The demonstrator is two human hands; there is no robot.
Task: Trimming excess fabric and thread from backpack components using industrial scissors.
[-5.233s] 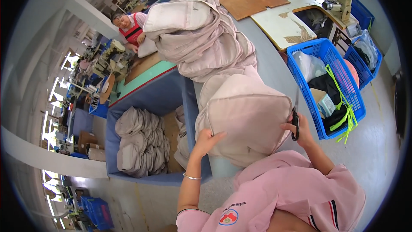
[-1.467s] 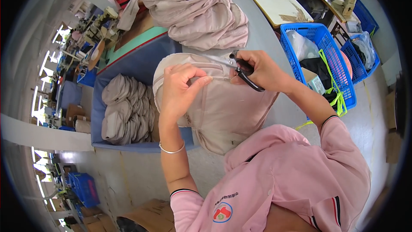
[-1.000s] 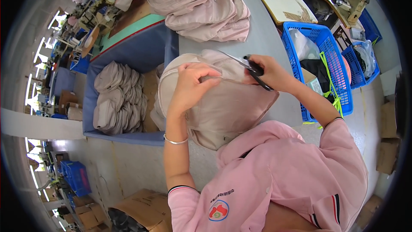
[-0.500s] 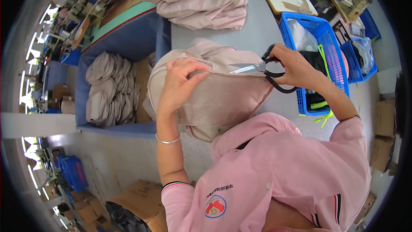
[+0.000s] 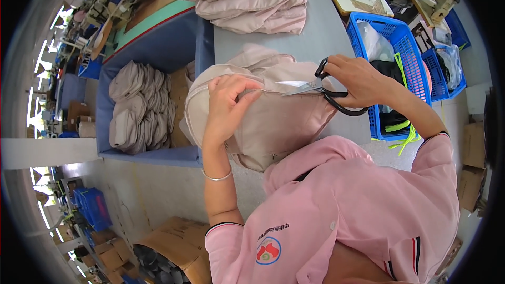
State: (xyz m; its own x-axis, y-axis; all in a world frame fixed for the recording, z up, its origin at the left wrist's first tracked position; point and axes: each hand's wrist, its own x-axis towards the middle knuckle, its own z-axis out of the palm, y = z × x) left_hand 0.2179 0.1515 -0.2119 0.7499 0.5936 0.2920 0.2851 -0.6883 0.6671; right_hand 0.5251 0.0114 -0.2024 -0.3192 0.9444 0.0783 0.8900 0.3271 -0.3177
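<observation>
A pale pink-beige sewn fabric piece [image 5: 284, 126], bag-like in shape, lies over the near edge of the grey table in front of me. My left hand [image 5: 230, 102] pinches its upper seam between thumb and fingers. In my right hand [image 5: 363, 83] is a pair of scissors [image 5: 310, 85] with black handles, fingers through the loops. The blades are parted and point left along the seam, close to my left fingertips. Whether they touch any thread is too small to tell.
More pink-beige pieces [image 5: 252, 0] are heaped on the table's far side. A blue-lined bin [image 5: 152, 37] at left holds stacked pieces [image 5: 141, 108]. Blue plastic baskets [image 5: 415, 52] with bags and neon-yellow cord stand at right. An opened cardboard box [image 5: 173, 242] sits at lower left.
The scissor blades have opened wider, with their tips nearer my left fingers. The whole view has shifted slightly; my left hand keeps its pinch on the seam.
</observation>
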